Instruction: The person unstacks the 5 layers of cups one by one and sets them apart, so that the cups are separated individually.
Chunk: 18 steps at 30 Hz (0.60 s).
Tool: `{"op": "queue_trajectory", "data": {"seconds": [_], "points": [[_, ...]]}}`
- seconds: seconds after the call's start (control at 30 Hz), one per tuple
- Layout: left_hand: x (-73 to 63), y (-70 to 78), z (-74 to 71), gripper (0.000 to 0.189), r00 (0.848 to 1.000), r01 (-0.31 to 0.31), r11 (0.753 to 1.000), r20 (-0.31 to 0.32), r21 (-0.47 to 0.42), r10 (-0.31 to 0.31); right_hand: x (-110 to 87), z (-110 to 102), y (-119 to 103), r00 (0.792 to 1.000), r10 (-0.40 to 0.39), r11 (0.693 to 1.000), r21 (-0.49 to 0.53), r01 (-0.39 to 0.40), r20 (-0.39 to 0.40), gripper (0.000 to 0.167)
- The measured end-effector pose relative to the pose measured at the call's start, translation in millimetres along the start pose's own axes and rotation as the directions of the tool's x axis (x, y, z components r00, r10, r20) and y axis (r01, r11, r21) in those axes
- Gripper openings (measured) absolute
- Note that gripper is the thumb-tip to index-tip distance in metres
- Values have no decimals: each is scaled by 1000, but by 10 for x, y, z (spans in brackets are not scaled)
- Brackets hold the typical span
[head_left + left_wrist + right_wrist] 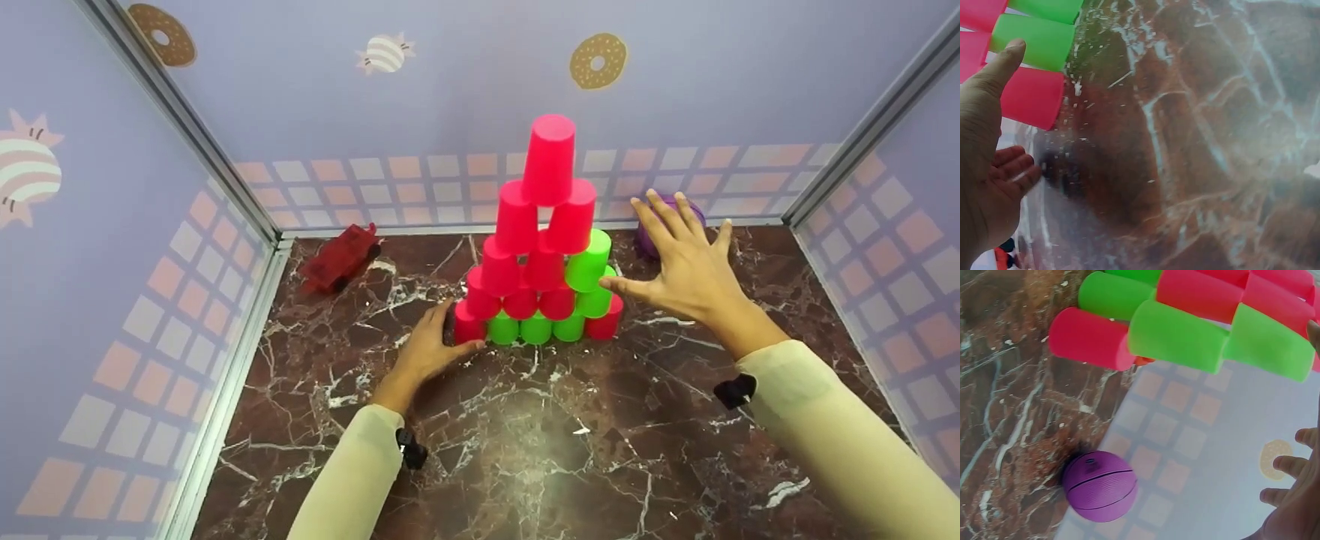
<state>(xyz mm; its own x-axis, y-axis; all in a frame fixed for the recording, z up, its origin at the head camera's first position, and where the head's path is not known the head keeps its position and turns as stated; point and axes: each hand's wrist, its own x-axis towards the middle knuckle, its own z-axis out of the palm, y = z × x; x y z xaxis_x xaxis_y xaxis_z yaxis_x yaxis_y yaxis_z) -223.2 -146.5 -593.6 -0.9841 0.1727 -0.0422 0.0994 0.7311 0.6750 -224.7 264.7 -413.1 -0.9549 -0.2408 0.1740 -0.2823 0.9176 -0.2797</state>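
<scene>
Pink-red and bright green plastic cups, upside down, form a pyramid of several rows, with a single red cup point(551, 161) on top and two red cups beneath it. At the lower left, my left hand point(429, 346) is beside the red end cup point(1033, 97), its thumb in front of the bottom row; contact is unclear. My right hand point(690, 274) is raised at the right side, fingers spread, thumb pointing towards the green cups point(1179, 336). Whether that thumb touches one cannot be told. Neither hand holds anything.
A purple ball point(1100, 486) patterned like a basketball lies by the back wall, partly behind my right hand in the head view. Left of the pyramid is a red toy vehicle point(339, 259). Printed panels point(465, 82) enclose the dark marbled tabletop point(525, 450) at back and sides.
</scene>
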Motion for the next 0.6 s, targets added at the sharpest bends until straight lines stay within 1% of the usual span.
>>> {"op": "queue_trajectory", "data": {"seconds": [0.1,0.27,0.43,0.6], "points": [[28,0,32,103,999,-41,998,-27,-55,39,63,-51,-65,1000,-13,1000,13,13,-13,119],[124,51,58,91,993,-103,989,-72,-104,96,180,-193,-185,999,-31,999,23,32,-34,121],[140,37,101,79,988,-130,986,-100,-100,120,297,-329,-405,994,-78,994,70,84,-77,118],[131,29,119,72,985,-132,986,-121,-102,120,409,-454,-628,985,-117,980,149,136,-130,111]]}}
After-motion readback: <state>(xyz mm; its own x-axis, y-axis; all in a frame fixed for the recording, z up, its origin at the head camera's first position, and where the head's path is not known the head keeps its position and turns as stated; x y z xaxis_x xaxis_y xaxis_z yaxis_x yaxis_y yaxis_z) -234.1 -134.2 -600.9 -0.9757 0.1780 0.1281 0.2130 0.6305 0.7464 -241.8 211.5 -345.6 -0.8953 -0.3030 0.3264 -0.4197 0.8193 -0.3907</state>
